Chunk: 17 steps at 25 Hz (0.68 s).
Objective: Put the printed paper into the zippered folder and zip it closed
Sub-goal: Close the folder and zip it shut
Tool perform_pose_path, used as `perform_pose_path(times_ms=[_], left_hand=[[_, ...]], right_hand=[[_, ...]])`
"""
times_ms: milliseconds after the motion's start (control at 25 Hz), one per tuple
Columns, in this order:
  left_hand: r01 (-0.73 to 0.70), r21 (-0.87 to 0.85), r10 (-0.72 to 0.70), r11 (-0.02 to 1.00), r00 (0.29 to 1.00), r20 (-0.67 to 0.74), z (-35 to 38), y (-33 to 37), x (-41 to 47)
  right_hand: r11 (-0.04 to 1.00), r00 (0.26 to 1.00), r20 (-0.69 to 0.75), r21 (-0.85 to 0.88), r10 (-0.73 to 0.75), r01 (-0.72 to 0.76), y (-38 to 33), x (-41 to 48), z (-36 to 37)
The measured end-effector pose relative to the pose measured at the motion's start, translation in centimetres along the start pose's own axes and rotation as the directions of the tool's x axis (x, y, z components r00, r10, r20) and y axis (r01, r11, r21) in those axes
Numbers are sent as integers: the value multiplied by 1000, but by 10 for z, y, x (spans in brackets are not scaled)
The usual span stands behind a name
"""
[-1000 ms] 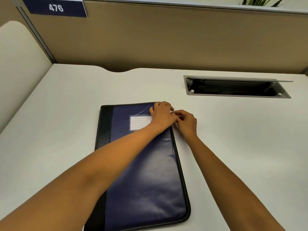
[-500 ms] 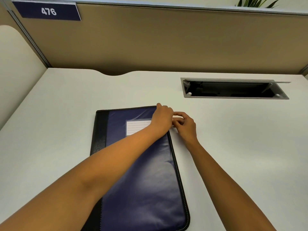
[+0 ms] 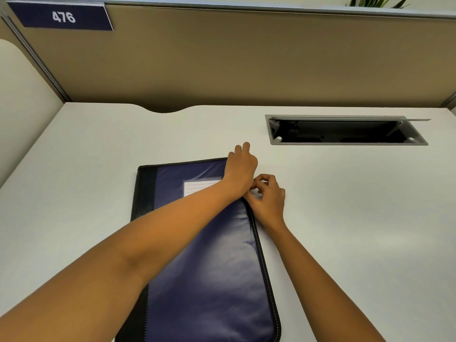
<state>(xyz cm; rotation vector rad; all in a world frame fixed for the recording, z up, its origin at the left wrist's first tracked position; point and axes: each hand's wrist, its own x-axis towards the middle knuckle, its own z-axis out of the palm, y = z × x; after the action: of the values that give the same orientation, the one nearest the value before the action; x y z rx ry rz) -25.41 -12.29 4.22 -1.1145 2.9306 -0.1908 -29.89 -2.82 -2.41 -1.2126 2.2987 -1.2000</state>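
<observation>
The navy zippered folder [image 3: 212, 267] lies flat and closed on the pale surface [image 3: 98, 169], its black spine [image 3: 145, 191] to the left and its near end running out of the bottom of the view. A clear label pocket [image 3: 197, 187] with a lined card sits near its far end. The stitched zipper [image 3: 261, 255] runs along the right edge and round the near right corner. The left hand [image 3: 241, 169] rests on the far right corner of the folder, its forearm crossing the cover; two fingers [image 3: 246, 146] reach past the far edge, close together and slightly raised, and the others are hidden behind the back of the hand. The right hand [image 3: 269, 201] sits on the surface just beside the right edge, touching the left wrist, its fingers [image 3: 265, 177] curled in and pinching at the zipper near the far end; the pull itself cannot be made out. Farther right, well apart, a cable hatch [image 3: 345, 132] is set into the surface with its lid propped open. A tan partition [image 3: 246, 58] stands behind, bearing a blue plate marked 476 [image 3: 63, 17], with plant leaves [image 3: 377, 1] showing above it.
</observation>
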Motion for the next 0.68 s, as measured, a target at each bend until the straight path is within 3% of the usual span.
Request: perform_pose_path(times_ms=[200,440,560,680], left_hand=[[88,2,-88,996,996,-5,9,-6,20],[208,-76,-200,975,975,102,8,-24,44],[355,-145,-328,924,928,179,7,-44,54],[496,-192,-410,847,838,359,8,-67,62]], right_hand=[[1000,1000,-7,10,13,-13,5,1,2],[1000,1000,-12,-9,14,-14,5,3,3],[999,1000,-2,-5,31,-31,4,3,3],[999,999,7,-7,42,-42,3,2,3]])
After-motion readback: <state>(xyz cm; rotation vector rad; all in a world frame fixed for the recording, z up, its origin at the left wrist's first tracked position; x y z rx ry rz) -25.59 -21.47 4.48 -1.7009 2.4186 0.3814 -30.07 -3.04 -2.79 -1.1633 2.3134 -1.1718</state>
